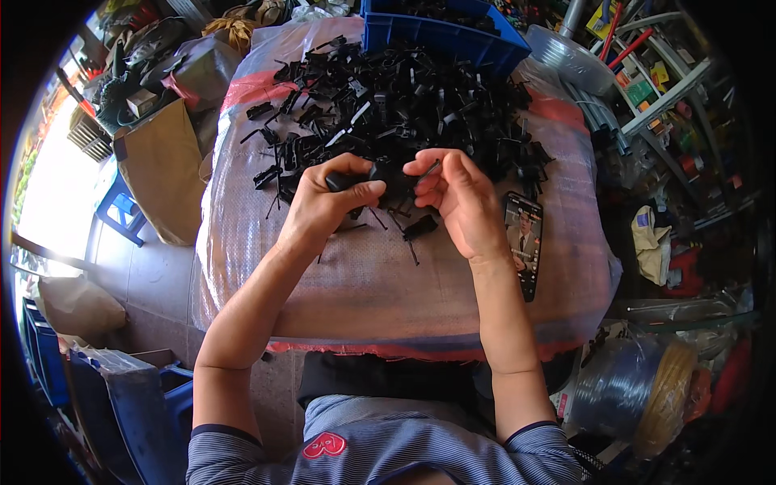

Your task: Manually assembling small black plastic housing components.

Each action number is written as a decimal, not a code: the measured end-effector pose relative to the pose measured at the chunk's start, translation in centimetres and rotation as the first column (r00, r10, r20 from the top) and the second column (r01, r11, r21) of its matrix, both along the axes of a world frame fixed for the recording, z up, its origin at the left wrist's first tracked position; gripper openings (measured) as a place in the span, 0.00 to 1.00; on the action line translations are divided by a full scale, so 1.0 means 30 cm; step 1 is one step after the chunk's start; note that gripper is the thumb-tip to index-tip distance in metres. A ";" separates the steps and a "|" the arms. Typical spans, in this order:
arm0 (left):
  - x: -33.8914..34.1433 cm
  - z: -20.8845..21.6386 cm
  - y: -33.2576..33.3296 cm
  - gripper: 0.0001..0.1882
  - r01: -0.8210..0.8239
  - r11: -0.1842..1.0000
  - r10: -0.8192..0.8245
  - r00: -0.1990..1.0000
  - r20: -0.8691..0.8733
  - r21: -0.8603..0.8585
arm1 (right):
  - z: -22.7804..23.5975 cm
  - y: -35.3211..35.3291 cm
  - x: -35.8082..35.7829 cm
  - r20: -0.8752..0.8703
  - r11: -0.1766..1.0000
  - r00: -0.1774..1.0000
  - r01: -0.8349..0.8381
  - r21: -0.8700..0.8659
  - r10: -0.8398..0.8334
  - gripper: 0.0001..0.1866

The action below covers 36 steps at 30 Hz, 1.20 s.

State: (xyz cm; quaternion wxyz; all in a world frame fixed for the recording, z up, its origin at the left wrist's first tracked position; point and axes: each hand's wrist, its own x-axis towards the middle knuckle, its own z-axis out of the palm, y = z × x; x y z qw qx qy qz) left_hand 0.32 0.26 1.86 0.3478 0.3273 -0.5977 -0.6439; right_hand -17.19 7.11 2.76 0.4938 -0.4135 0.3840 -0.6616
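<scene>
My left hand (327, 198) is closed around a black plastic part (346, 181), its thumb laid along the near side. Just to the right, my right hand (462, 198) pinches a thin dark pin or screw (431, 170) between thumb and fingers. The two hands are a short gap apart. Behind them spreads a large heap of black plastic parts (412, 101), some with thin rods sticking out. A few loose black parts (419, 228) lie just below the hands on the woven sheet (380, 299) covering the work surface.
A phone (524, 246) with a lit screen lies right of my right wrist. At the back stands a blue plastic bin (453, 39) with black parts inside. Clear tubing coils (618, 380) sit at lower right, a blue stool (121, 206) at left, a metal rack (671, 89) at far right.
</scene>
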 end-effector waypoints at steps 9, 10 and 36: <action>0.005 0.022 0.013 0.14 0.015 1.000 -0.015 0.998 0.066 0.005 | -0.005 0.017 0.038 -0.251 0.979 0.949 0.162 -0.125 -0.189 0.10; -0.003 0.005 0.009 0.13 0.008 1.000 -0.007 0.999 0.032 -0.017 | -0.021 0.015 0.027 -0.343 0.979 0.925 0.105 -0.175 -0.161 0.08; 0.003 -0.007 -0.006 0.08 0.142 0.910 -0.043 0.967 -0.252 0.390 | -0.016 0.023 0.050 -0.820 0.857 0.332 -0.058 -0.511 -0.467 0.25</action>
